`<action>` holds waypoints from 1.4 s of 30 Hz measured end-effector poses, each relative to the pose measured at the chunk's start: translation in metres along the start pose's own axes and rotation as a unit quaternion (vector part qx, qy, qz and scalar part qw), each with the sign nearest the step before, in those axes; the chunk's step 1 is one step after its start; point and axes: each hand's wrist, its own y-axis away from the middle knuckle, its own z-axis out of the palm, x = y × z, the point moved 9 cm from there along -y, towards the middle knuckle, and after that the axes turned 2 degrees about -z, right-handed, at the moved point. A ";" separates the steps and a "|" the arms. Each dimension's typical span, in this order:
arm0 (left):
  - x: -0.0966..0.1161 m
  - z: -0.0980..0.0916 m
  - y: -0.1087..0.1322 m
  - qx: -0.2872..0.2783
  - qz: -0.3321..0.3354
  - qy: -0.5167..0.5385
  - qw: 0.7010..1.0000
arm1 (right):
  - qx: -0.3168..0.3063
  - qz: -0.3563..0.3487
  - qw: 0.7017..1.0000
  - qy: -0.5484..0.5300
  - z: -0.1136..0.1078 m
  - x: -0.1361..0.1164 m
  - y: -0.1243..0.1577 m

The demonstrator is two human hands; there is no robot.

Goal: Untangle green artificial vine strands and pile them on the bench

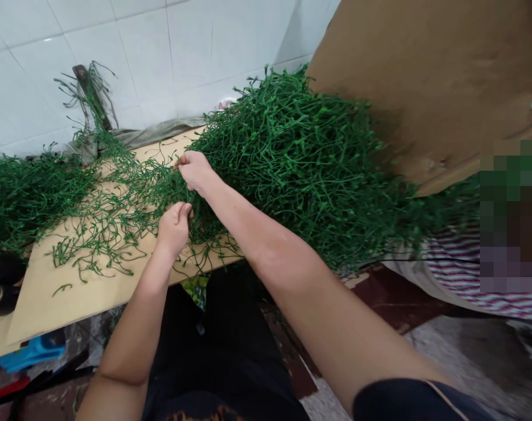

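A big heap of thin green plastic stems (301, 158) lies on a cardboard-covered table (51, 292), thinning out to loose strands (112, 216) toward the left. My right hand (194, 169) is closed in a pinch on stems at the heap's left edge. Just below and left of it, my left hand (173, 225) is closed as a fist round a few strands of the same tangle. Both forearms reach forward over my dark-clothed lap.
A second pile of green stems (24, 193) sits at the far left by the white tiled wall (161, 52). A large brown board (432, 76) leans at the upper right. Another person in striped cloth (459, 280) is at the right. A blue object (33, 351) lies below the table.
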 end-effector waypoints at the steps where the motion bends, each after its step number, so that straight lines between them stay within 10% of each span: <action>1: 0.005 0.001 0.008 -0.005 0.007 -0.004 1.000 | 0.020 -0.014 1.000 0.013 -0.005 0.001 -0.007; 6: 0.022 0.002 0.044 -0.094 0.075 0.001 0.993 | 0.117 0.024 0.993 -0.015 -0.051 0.009 -0.024; 13: -0.022 -0.040 -0.003 0.038 -0.042 0.137 0.989 | -0.102 0.032 0.982 -0.157 -0.018 -0.031 0.017; 18: -0.023 -0.017 -0.027 0.041 -0.056 0.176 0.982 | -0.142 0.050 0.972 -0.180 0.000 -0.034 0.031; 22: -0.026 0.015 -0.024 -0.066 -0.100 0.237 0.964 | -0.156 0.047 0.972 -0.168 0.004 -0.033 0.034; 33: -0.030 0.019 -0.012 -0.091 -0.179 0.322 0.925 | -0.100 0.036 0.985 -0.137 0.000 -0.022 0.020; 39: -0.018 0.029 0.014 -0.164 -0.092 0.318 0.929 | 0.022 0.047 0.991 -0.125 -0.030 -0.008 -0.004; 42: -0.029 0.013 0.013 -0.097 -0.111 0.339 0.929 | 0.028 0.049 0.990 -0.125 -0.037 -0.001 -0.006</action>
